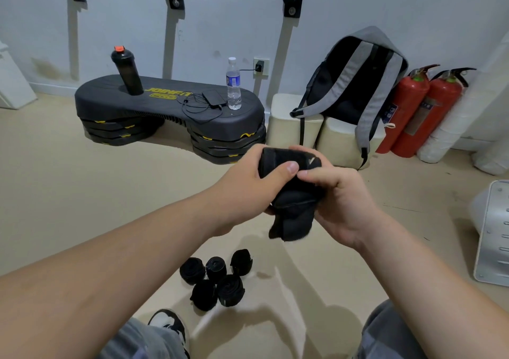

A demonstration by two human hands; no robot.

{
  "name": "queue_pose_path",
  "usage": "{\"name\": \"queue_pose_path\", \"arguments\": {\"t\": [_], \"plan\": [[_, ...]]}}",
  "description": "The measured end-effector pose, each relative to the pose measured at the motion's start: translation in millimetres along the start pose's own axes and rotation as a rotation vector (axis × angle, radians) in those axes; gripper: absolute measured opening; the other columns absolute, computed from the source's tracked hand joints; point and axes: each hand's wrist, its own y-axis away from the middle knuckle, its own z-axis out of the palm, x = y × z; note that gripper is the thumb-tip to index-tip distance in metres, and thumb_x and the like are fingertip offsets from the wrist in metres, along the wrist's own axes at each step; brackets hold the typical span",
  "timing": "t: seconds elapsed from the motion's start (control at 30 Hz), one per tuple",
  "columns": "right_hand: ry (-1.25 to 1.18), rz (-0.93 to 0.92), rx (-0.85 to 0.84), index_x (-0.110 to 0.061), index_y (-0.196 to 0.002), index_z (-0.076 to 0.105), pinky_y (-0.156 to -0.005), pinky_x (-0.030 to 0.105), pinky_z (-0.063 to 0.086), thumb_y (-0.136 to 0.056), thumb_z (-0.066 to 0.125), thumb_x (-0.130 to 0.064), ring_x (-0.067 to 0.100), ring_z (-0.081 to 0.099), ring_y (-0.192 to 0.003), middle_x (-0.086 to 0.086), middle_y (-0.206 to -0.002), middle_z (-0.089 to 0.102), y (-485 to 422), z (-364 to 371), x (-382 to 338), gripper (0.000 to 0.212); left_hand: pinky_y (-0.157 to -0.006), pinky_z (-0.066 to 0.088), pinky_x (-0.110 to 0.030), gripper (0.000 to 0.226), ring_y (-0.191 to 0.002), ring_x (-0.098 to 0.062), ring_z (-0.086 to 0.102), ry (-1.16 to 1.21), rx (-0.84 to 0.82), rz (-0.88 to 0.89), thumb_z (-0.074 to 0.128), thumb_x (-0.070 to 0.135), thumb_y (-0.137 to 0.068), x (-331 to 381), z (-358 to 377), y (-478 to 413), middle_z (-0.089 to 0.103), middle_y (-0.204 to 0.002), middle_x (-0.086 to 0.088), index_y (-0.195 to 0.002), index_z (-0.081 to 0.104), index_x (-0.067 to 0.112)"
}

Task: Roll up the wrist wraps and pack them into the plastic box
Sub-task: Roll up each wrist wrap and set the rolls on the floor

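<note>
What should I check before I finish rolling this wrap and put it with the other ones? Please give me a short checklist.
1. Left hand grips the rolled part of the wrist wrap: ok.
2. Right hand pinches the same wrap from the other side: ok.
3. Wrap rolled to its end: not ok. A loose tail hangs below the hands.
4. Finished rolled wraps kept together: ok. Five lie in one cluster on the floor, below the hands.
5. Plastic box ready and within reach: cannot tell. No box shows plainly in this view.
</note>
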Motion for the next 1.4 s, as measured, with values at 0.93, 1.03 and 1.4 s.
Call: {"name": "queue_pose_path", "arguments": {"t": [0.93,1.03,1.4], "plan": [[0.215,-0.015,0.061,-0.022,-0.139,0.063,-0.104,0.059,0.054,-0.105,0.051,-0.053,0.035,0.072,-0.119,0.01,-0.13,0.074,-6,9,18,0.047,-0.098,0.06,-0.046,0.05,-0.11,-0.016,0.074,0.146,0.048,-0.186,0.045,0.071,-0.102,-3,-1,-4,0.077,-0.118,0.007,-0.125,0.064,0.03],[0.16,-0.056,0.171,-0.022,-0.133,0.067,-0.104,0.057,0.055,-0.106,0.054,-0.047,0.03,0.075,-0.115,0.006,-0.124,0.078,-7,10,12,0.039,-0.091,0.065,-0.045,0.054,-0.104,-0.028,0.076,0.077,0.126,-0.212,0.043,0.066,-0.105,-4,-2,-5,0.076,-0.117,-0.006,-0.116,0.066,0.018],[-0.042,-0.029,0.279,-0.016,-0.142,0.056,-0.072,0.041,0.064,-0.105,0.056,-0.047,0.034,0.078,-0.103,0.013,-0.118,0.079,-14,2,9,0.048,-0.06,0.058,-0.031,0.016,-0.061,-0.018,0.066,-0.081,0.054,-0.194,0.077,0.017,-0.097,-22,4,-5,0.069,-0.074,-0.008,-0.096,0.063,0.007]]}}
